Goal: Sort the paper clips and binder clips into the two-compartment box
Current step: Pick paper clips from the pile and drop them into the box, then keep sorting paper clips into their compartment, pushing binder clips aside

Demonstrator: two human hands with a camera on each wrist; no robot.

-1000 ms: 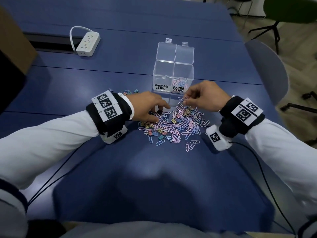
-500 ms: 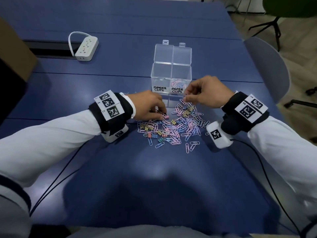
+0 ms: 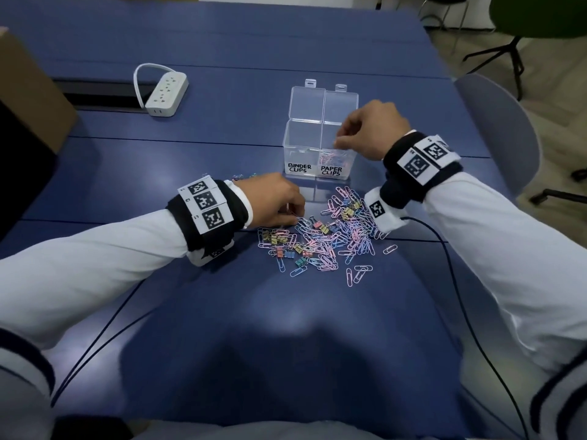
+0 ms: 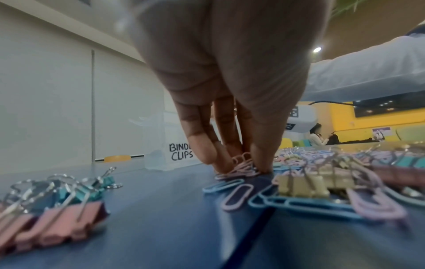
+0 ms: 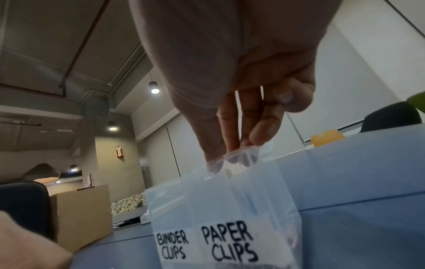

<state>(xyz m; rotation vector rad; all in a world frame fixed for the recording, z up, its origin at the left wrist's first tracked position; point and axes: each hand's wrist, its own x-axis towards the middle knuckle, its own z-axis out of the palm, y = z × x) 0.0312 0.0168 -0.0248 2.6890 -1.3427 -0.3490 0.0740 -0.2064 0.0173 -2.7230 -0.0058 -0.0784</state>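
Observation:
The clear two-compartment box stands open, labelled BINDER CLIPS on the left and PAPER CLIPS on the right. Pink and blue clips lie in the right compartment. In front of it is a mixed pile of paper clips and binder clips. My left hand is at the pile's left edge and pinches a few pink paper clips against the table. My right hand hangs over the PAPER CLIPS compartment. Its fingers point straight down past the rim, the thumb is apart, and nothing shows between them.
A white power strip lies at the back left and a cardboard box stands at the far left. A grey chair is off the table's right edge. Several binder clips sit left of my left hand. Black cables trail from both wrists.
My right hand has lifted off the pile and moved back over the PAPER CLIPS compartment. My left hand has stayed at the pile's left edge, closing its fingertips on pink clips.

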